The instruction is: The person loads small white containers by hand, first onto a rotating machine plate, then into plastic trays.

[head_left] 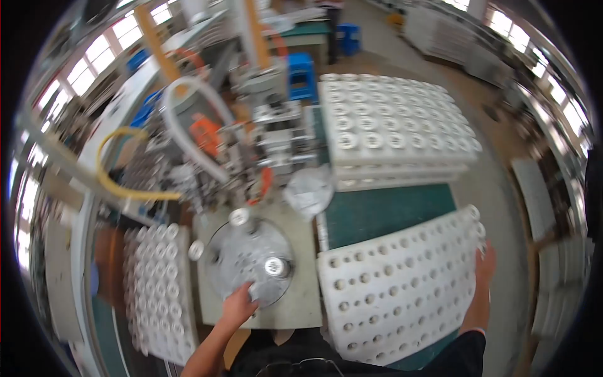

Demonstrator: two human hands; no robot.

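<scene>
My left hand (pixel 240 304) reaches over the front edge of a round metal turntable (pixel 235 276). Its fingers are drawn together at the disc, and whatever is in them is too blurred to name. On the disc stand a white-topped cylindrical part (pixel 274 266) and another white-topped part (pixel 239 218). At the far right edge of a white tray with rows of holes (pixel 402 283), my right hand (pixel 485 262) has its fingers closed around a white ring-topped part (pixel 482 247). Two similar white parts (pixel 474 213) sit at that tray's back right corner.
A stacked white rack (pixel 402 169) filled with ring-topped parts stands behind on the green table (pixel 389 213). Another filled rack (pixel 157 283) is at left. Machine fixtures, a yellow hose (pixel 103 157) and a clear plastic bag (pixel 309 190) surround the turntable's back. Blue stools (pixel 302 75) stand beyond.
</scene>
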